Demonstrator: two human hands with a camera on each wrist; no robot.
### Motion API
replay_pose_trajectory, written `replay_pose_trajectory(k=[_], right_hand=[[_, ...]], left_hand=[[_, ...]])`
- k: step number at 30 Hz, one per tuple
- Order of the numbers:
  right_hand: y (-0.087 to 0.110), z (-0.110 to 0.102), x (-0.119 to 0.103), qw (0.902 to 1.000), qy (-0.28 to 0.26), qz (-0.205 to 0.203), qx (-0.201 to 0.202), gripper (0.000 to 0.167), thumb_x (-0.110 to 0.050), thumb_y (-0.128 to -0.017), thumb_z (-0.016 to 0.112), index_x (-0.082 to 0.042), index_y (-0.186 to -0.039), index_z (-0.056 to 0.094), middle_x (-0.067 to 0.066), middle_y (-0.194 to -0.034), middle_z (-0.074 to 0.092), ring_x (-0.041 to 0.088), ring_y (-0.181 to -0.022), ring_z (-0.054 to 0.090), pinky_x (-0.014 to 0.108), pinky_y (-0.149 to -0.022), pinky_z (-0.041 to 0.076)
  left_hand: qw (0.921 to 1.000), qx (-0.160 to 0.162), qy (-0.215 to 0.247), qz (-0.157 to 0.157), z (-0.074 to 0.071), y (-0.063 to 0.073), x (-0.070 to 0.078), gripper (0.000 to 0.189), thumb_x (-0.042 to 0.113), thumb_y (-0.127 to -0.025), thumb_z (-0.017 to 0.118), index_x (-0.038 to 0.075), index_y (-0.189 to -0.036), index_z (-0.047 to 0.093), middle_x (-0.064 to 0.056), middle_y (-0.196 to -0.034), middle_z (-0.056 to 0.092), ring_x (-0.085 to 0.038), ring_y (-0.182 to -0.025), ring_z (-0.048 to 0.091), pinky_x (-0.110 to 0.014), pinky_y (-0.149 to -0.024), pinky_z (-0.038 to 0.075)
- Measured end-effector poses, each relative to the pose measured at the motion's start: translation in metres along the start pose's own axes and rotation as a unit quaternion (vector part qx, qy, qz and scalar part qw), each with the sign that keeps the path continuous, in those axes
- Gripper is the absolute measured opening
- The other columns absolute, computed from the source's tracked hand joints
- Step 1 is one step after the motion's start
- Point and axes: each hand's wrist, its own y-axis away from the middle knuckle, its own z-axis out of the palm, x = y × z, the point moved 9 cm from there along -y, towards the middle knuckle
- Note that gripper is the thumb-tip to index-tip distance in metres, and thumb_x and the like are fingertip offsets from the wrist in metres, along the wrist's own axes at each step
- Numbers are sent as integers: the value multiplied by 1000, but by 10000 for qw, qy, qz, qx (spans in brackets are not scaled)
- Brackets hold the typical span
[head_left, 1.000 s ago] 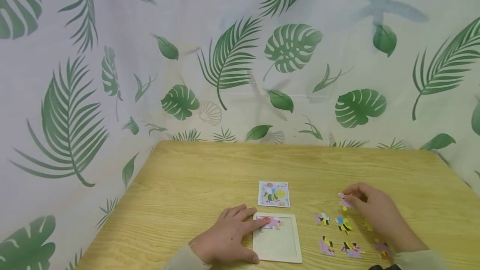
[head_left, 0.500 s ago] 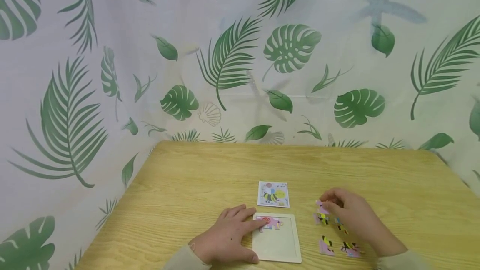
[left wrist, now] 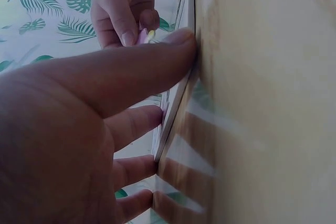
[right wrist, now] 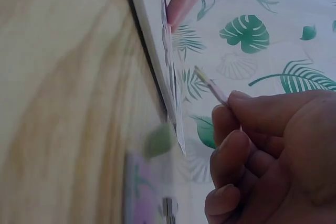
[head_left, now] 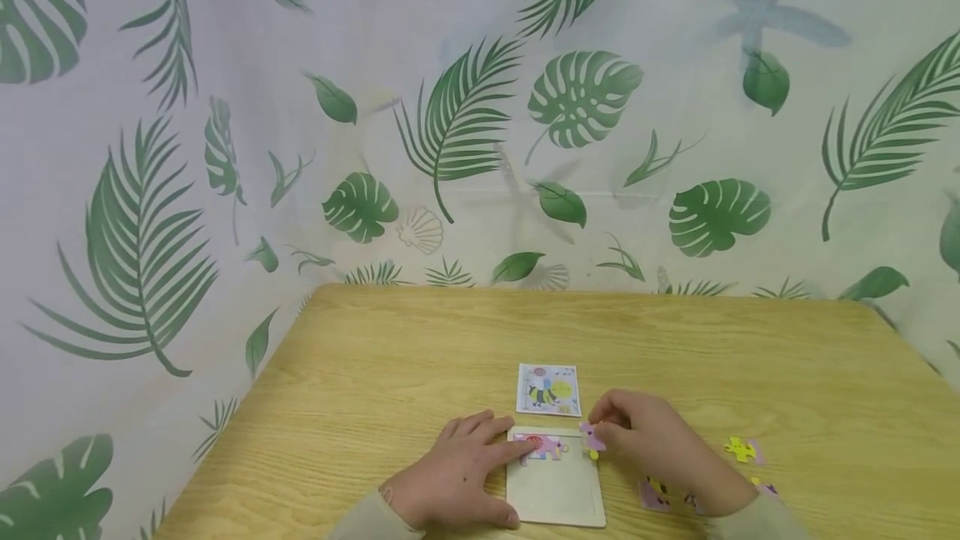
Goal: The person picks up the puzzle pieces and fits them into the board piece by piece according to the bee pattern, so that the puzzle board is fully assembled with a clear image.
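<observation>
My left hand [head_left: 461,469] lies with spread fingers at the left side of a shallow puzzle tray [head_left: 555,494]. Its index fingertip rests on the pink joined puzzle pieces [head_left: 553,445] in the tray's upper left corner. Between thumb and fingers, my right hand [head_left: 652,444] pinches a pink puzzle piece [head_left: 590,437] with a yellow knob, over the tray's upper right corner. In the right wrist view the held puzzle piece [right wrist: 212,87] appears edge-on, near the tray [right wrist: 149,40]. The left wrist view has the left thumb [left wrist: 131,72] along the tray's near edge.
A square bee picture card [head_left: 548,390] lies just beyond the tray. Loose puzzle pieces lie right of it: a yellow piece [head_left: 742,450], a pink and yellow piece [head_left: 656,493] and others partly hidden under the right forearm. A leaf-print curtain [head_left: 480,107] hangs behind the wooden table [head_left: 390,340].
My right hand has moved left with the pink puzzle piece, from above the loose pieces to the tray's upper right corner. The left hand has stayed in place.
</observation>
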Motion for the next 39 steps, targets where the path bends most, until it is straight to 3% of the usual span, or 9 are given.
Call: replay_pose_trajectory(k=[6, 14, 26, 31, 35, 39], right_hand=[[-8, 19, 0, 9993, 264, 120, -216, 3, -15, -94, 71, -17, -93, 68, -6, -78, 60, 14, -72, 54, 27, -63, 46], [-13, 30, -2, 9973, 600, 428, -47, 12, -11, -91, 73, -19, -85, 67, -6, -72, 57, 13, -66, 51, 28, -59, 43], [-15, 34, 3, 9930, 435, 1093, 51, 11, -13, -90, 73, -17, -83, 65, -1, -74, 57, 17, -69, 51, 32, -60, 42], [-15, 35, 4, 9922, 503, 1139, 31, 14, -13, -92, 73, -17, -81, 64, -1, -74, 57, 17, -69, 51, 33, -60, 41], [-16, 35, 4, 9916, 538, 1174, 38, 15, -13, -92, 73, -18, -81, 64, -1, -74, 57, 17, -69, 52, 33, -60, 41], [-16, 34, 3, 9910, 643, 1177, 52, 15, -14, -91, 73, -18, -81, 63, -1, -74, 56, 16, -69, 52, 33, -60, 40]], left_hand=[[10000, -17, 11, 25, 2, -1, 0, 83, 60, -84, 73, 43, -156, 37, 1, -163, 29, -31, -151, 20, -60, -116, 20], [10000, 37, -37, 85, 4, 0, 0, 83, 60, -84, 73, 43, -156, 36, 1, -163, 28, -30, -150, 20, -60, -116, 21], [10000, 11, -37, 65, 2, -1, 0, 84, 59, -84, 74, 41, -157, 36, 0, -163, 29, -31, -150, 20, -61, -116, 21], [9999, 50, -83, 30, 1, 0, 1, 84, 57, -83, 76, 41, -156, 38, 1, -162, 30, -31, -149, 22, -60, -115, 22], [9999, 45, -124, 63, -1, -2, 7, 82, 50, -83, 76, 37, -156, 39, 2, -164, 27, -30, -151, 20, -59, -116, 20], [9982, 163, -419, 406, -4, -5, 24, 81, 43, -81, 76, 33, -154, 43, 3, -161, 32, -28, -150, 24, -61, -116, 22]])
